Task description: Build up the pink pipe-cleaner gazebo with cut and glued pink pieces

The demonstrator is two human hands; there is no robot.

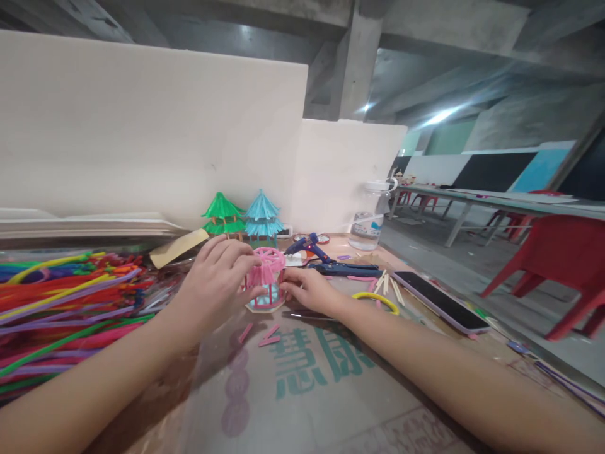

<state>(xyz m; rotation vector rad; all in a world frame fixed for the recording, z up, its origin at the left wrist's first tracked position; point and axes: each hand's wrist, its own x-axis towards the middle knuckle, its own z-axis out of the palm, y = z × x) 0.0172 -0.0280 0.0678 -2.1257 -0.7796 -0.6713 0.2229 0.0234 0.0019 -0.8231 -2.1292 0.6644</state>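
Observation:
A small pink pipe-cleaner pavilion (268, 272) on a light hexagonal base stands on the table in front of me. My left hand (218, 282) curls around its left side, fingertips on the pink roof fringe. My right hand (309, 289) touches its lower right side at the base. Short pink stick pieces (265, 336) lie on the mat just in front of it.
A heap of coloured pipe cleaners (61, 302) fills the left. Behind stand a green pavilion (223, 217) and a blue one (263, 219). A blue glue gun (312, 248), a yellow ring (376, 299), wooden sticks, a phone (439, 301) and a water bottle (369, 217) lie right. Red chairs stand beyond.

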